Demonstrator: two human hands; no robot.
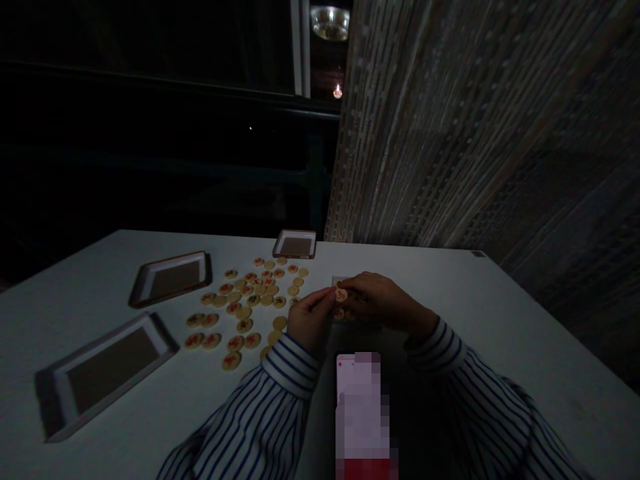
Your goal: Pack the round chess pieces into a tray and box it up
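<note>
Close together over the table, both hands are at one round Chinese chess piece (341, 295) with a red character. My left hand (311, 319) pinches its left side with thumb and finger. The bent fingers of my right hand (383, 301) close on it from the right and partly hide it. Beneath the fingers lie more pieces (339, 313) in or by a small box (341, 279), mostly covered by my hands. To the left, several wooden pieces (257, 290) are spread on the white table (400, 263), some with red or black characters, others blank side up.
Three shallow framed trays stand on the table: one near left (113, 363), one farther left (171, 277), one at the back (295, 244). A lit phone (360, 407), partly pixelated, is below my hands. A string curtain (425, 120) hangs behind the table; the room is dark.
</note>
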